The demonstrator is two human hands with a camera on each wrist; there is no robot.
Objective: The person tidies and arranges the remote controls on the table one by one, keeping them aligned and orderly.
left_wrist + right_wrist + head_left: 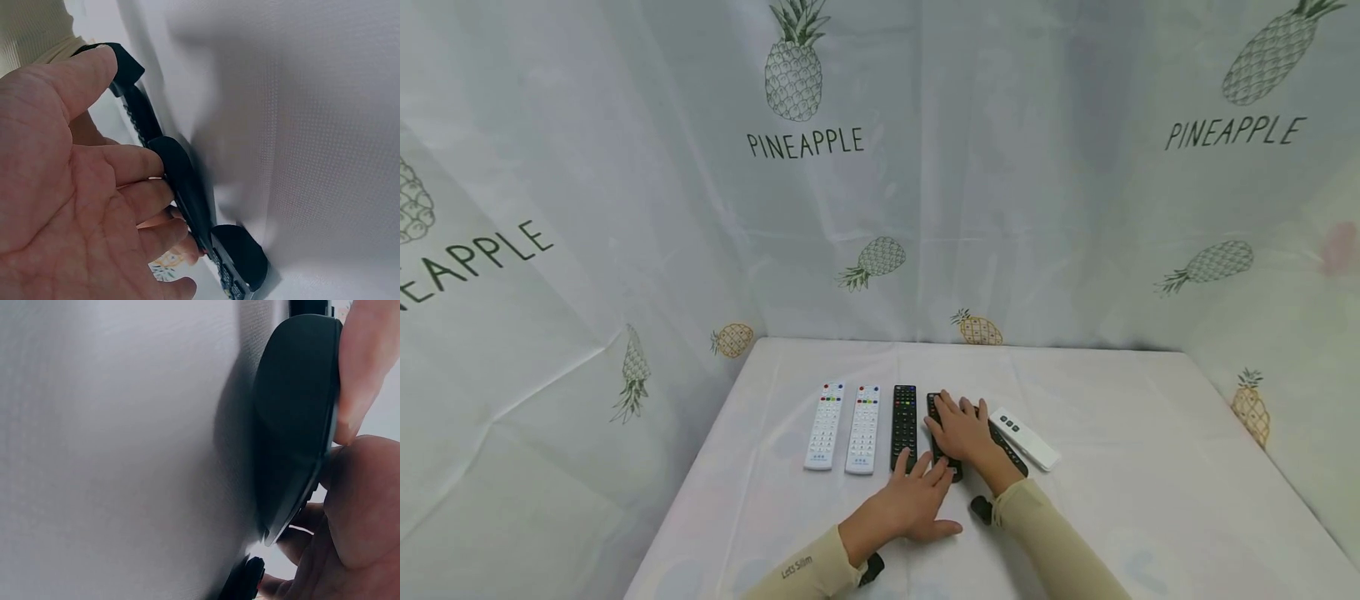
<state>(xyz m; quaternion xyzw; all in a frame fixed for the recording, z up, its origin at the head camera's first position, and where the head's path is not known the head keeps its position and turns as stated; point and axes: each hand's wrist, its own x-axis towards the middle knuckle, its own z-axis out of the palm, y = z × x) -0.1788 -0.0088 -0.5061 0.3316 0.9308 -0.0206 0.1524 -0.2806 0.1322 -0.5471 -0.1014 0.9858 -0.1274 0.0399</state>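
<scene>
**Two hands over a row of six remotes**

The right hand (966,432) lies over the fourth remote (933,405), a black one, in the lower middle of the head view. Its fingers look spread. The left hand (917,504), a bit lower, has spread fingers too, with tips by the bottom ends of that remote and the third remote (904,425). I can't tell how hard either hand presses.

A sideways push could bump the slanted black remote (1011,453) into the white remote at the right end (1026,439). The left fingertips might knock the third one crooked.

A pale cloth (1120,433) with soft creases covers the table. Behind it, a pineapple curtain (1037,217) fills the top.
</scene>
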